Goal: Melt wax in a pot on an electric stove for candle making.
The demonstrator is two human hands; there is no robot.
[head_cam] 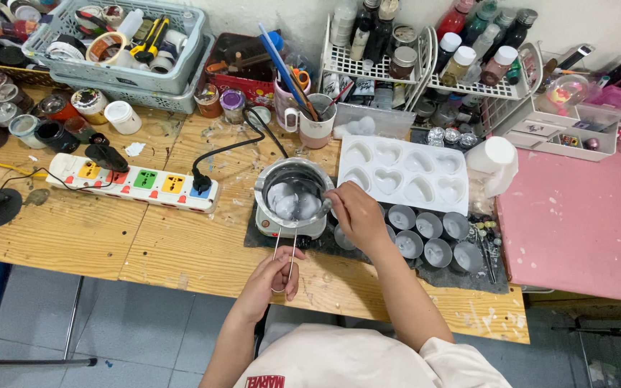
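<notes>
Far out at nine o'clock, a white power strip (pixel 132 183) with coloured sockets, flat on the wooden table (pixel 181 251), a black plug seated at its right end. Behind it at eleven o'clock, grey baskets (pixel 120 43) stacked and crammed with tape rolls and tools, small paint jars (pixel 8 118) clustered to their left.

Near centre, left hand (pixel 271 276) at six o'clock from the pot, fingers curled shut around the end of the wire handle (pixel 285 259), thumb pressed over the loop. Handle running straight up toward twelve into the metal pot (pixel 294 192). Pot seated on a small white hot plate (pixel 289 226), pale half-melted lumps lying inside.

Right hand (pixel 353 215) at three o'clock from the pot, just beside its rim, fingers pinched together on a slim stirrer (pixel 323 207) whose tip dips over the edge into the contents.

Further right, at one o'clock from that hand, a white heart-shaped mould tray (pixel 404 172). Below it at four o'clock, round metal cups (pixel 429 233) grouped on a dark mat. Beyond, a pink board (pixel 583 223) at three o'clock, white wire racks (pixel 425 68) of bottles at twelve.
</notes>
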